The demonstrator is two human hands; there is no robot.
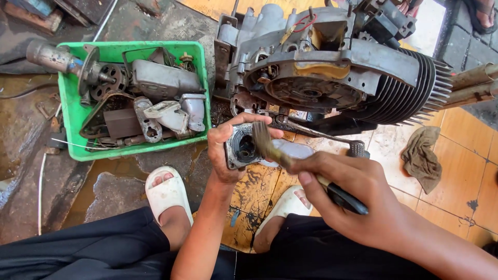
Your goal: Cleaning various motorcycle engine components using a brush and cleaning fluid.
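Note:
My left hand (pixel 220 150) grips a small grey metal engine part (pixel 241 148) with a round dark bore, held over the floor in front of my knees. My right hand (pixel 347 189) holds a paintbrush (pixel 270 145) by its dark handle, and the bristles rest on the part's face. Just beyond both hands lies a large grey motorcycle engine (pixel 321 67) with cooling fins on its right side and an open, greasy side cover.
A green plastic tray (pixel 70 103) full of several metal engine parts sits at the left. A dirty rag (pixel 421 155) lies on the orange tiles at the right. My feet in white sandals (pixel 166 192) rest on wet, oily floor. Another person's sandalled foot (pixel 485 15) shows top right.

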